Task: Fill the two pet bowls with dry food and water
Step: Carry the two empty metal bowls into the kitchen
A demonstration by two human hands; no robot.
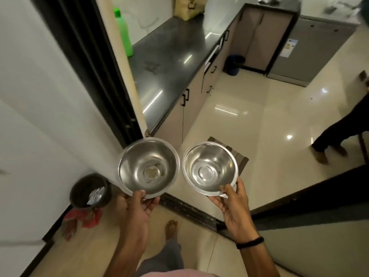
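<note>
**Held side by side, unfilled**

I see the left hand (139, 204) gripping the larger steel bowl (148, 166) at its near rim, crumbs inside. The right hand (231, 202) pinches the smaller steel bowl (210, 168) likewise. Both are above the floor (249, 126), rims nearly touching.

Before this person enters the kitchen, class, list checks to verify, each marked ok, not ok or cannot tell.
1. Grip of left hand on left steel bowl: thumb over rim, ok.
2. Grip of right hand on right steel bowl: thumb over rim, ok.
3. Inside of left steel bowl: not ok, residue at its bottom.
4. Inside of right steel bowl: ok, looks clean.
5. Way ahead: cannot tell; a floor mat and another person are near.
6. Food and water: cannot tell; green bottle on the countertop, contents unseen.
</note>
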